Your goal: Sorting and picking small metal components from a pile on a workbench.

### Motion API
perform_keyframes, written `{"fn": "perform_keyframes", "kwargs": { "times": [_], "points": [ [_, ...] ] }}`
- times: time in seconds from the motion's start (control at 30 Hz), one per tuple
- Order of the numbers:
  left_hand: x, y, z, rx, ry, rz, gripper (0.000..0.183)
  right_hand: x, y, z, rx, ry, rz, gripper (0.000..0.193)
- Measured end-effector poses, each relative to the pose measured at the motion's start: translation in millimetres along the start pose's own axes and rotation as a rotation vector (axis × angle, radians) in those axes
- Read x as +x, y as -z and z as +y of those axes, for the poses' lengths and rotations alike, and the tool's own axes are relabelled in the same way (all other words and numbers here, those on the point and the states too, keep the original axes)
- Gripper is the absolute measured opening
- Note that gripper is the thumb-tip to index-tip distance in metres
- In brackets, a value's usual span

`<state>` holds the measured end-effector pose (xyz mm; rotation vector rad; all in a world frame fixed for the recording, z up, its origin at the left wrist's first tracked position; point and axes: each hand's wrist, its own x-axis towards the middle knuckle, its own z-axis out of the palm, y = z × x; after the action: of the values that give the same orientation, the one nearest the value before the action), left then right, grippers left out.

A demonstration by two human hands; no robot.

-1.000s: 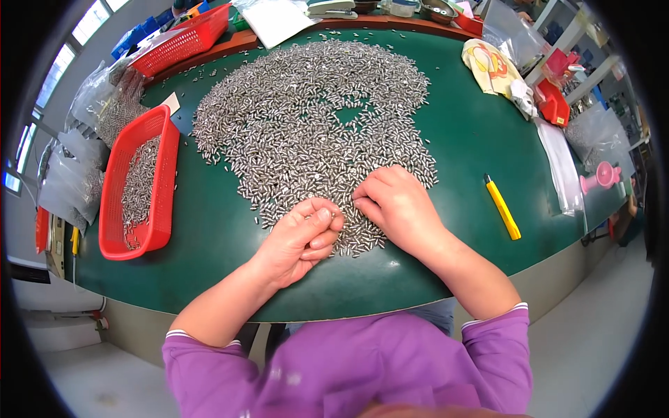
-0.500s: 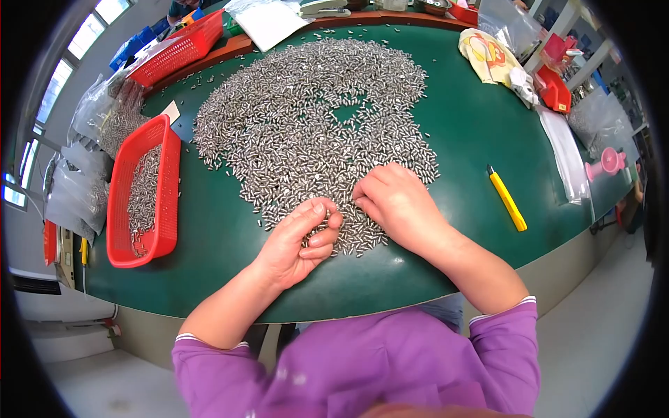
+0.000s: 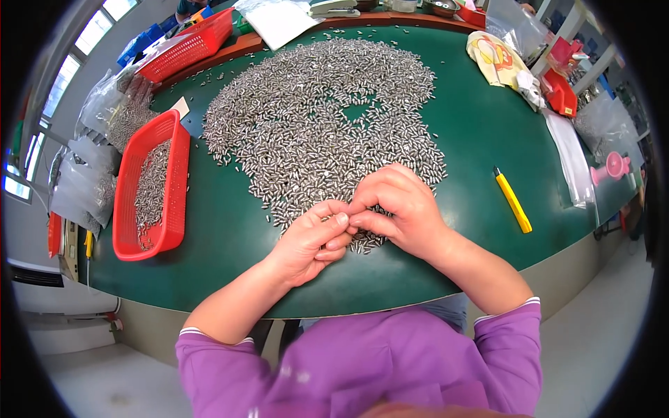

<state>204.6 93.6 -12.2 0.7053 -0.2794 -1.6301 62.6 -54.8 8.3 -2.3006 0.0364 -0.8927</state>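
Right across the broad green table [image 3: 481,153] spreads a great pile of small silvery metal pieces [image 3: 313,104], more of them lying in the long red basket [image 3: 176,202] at the left, with a pale yellow cloth [image 3: 491,56] printed in orange-red up at the right. And here at the pile's near edge, left hand [image 3: 310,244] half curled and right hand [image 3: 401,209] pinching, they meet at the fingertips, hiding pieces behind them, so what either grips I can't tell! Far right sits a red bin [image 3: 559,94], nearer lies a slim yellow tool [image 3: 514,203], and the bin wears a tiny yellow label [image 3: 568,111].
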Motion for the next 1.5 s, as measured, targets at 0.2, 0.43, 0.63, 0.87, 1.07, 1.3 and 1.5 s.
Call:
{"fn": "perform_keyframes", "kwargs": {
  "times": [0.2,0.43,0.63,0.87,1.07,1.3,1.5],
  "points": [
    [0,0,0,0.012,-0.038,0.0,0.012,-4,-3,6,0.225,-0.067,-0.027,0.015],
    [1,-4,3,-0.026,-0.02,0.032,0.009,-4,1,19,-0.246,-0.112,-0.052,0.034],
    [-1,-2,7,-0.025,-0.029,0.027,0.01,-6,-3,22,-0.328,-0.099,-0.217,0.031],
    [2,2,11,0.007,-0.104,-0.022,0.02,-6,5,20,-0.32,-0.047,-0.053,0.025],
    [5,8,23,-0.069,-0.282,0.176,0.014,-9,4,16,-0.296,0.016,0.004,0.022],
    [-24,14,86,-0.195,-0.608,0.367,0.02,-17,7,18,-0.191,0.024,0.026,0.016],
    [-73,74,212,0.031,-1.252,0.811,0.031,-15,8,8,-0.133,0.032,-0.011,0.016]
  ]
}}
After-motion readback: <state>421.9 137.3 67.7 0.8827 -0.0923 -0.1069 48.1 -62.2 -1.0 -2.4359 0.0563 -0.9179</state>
